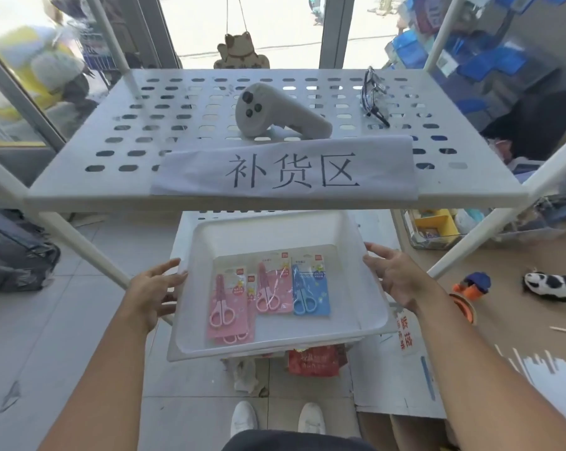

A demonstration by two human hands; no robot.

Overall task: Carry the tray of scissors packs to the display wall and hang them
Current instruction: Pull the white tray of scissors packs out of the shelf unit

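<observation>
A white plastic tray (242, 236) sits at a lower shelf level in front of me, under the rack's top shelf. Inside lie several scissors packs: two overlapping pink ones (227, 307) at the left, another pink pack (272, 284) in the middle and a blue pack (311, 288) at the right. My left hand (151, 294) is at the tray's left rim with fingers spread. My right hand (395, 275) grips the right rim, thumb over the edge. The display wall is not in view.
A perforated white top shelf (119, 148) carries a paper sign (285, 167), a grey controller (275, 112) and glasses (374, 96). White rack legs (89, 249) slant at both sides. Toys (550, 284) and bins (434, 226) lie on the floor at right, a dark bag (11, 252) at left.
</observation>
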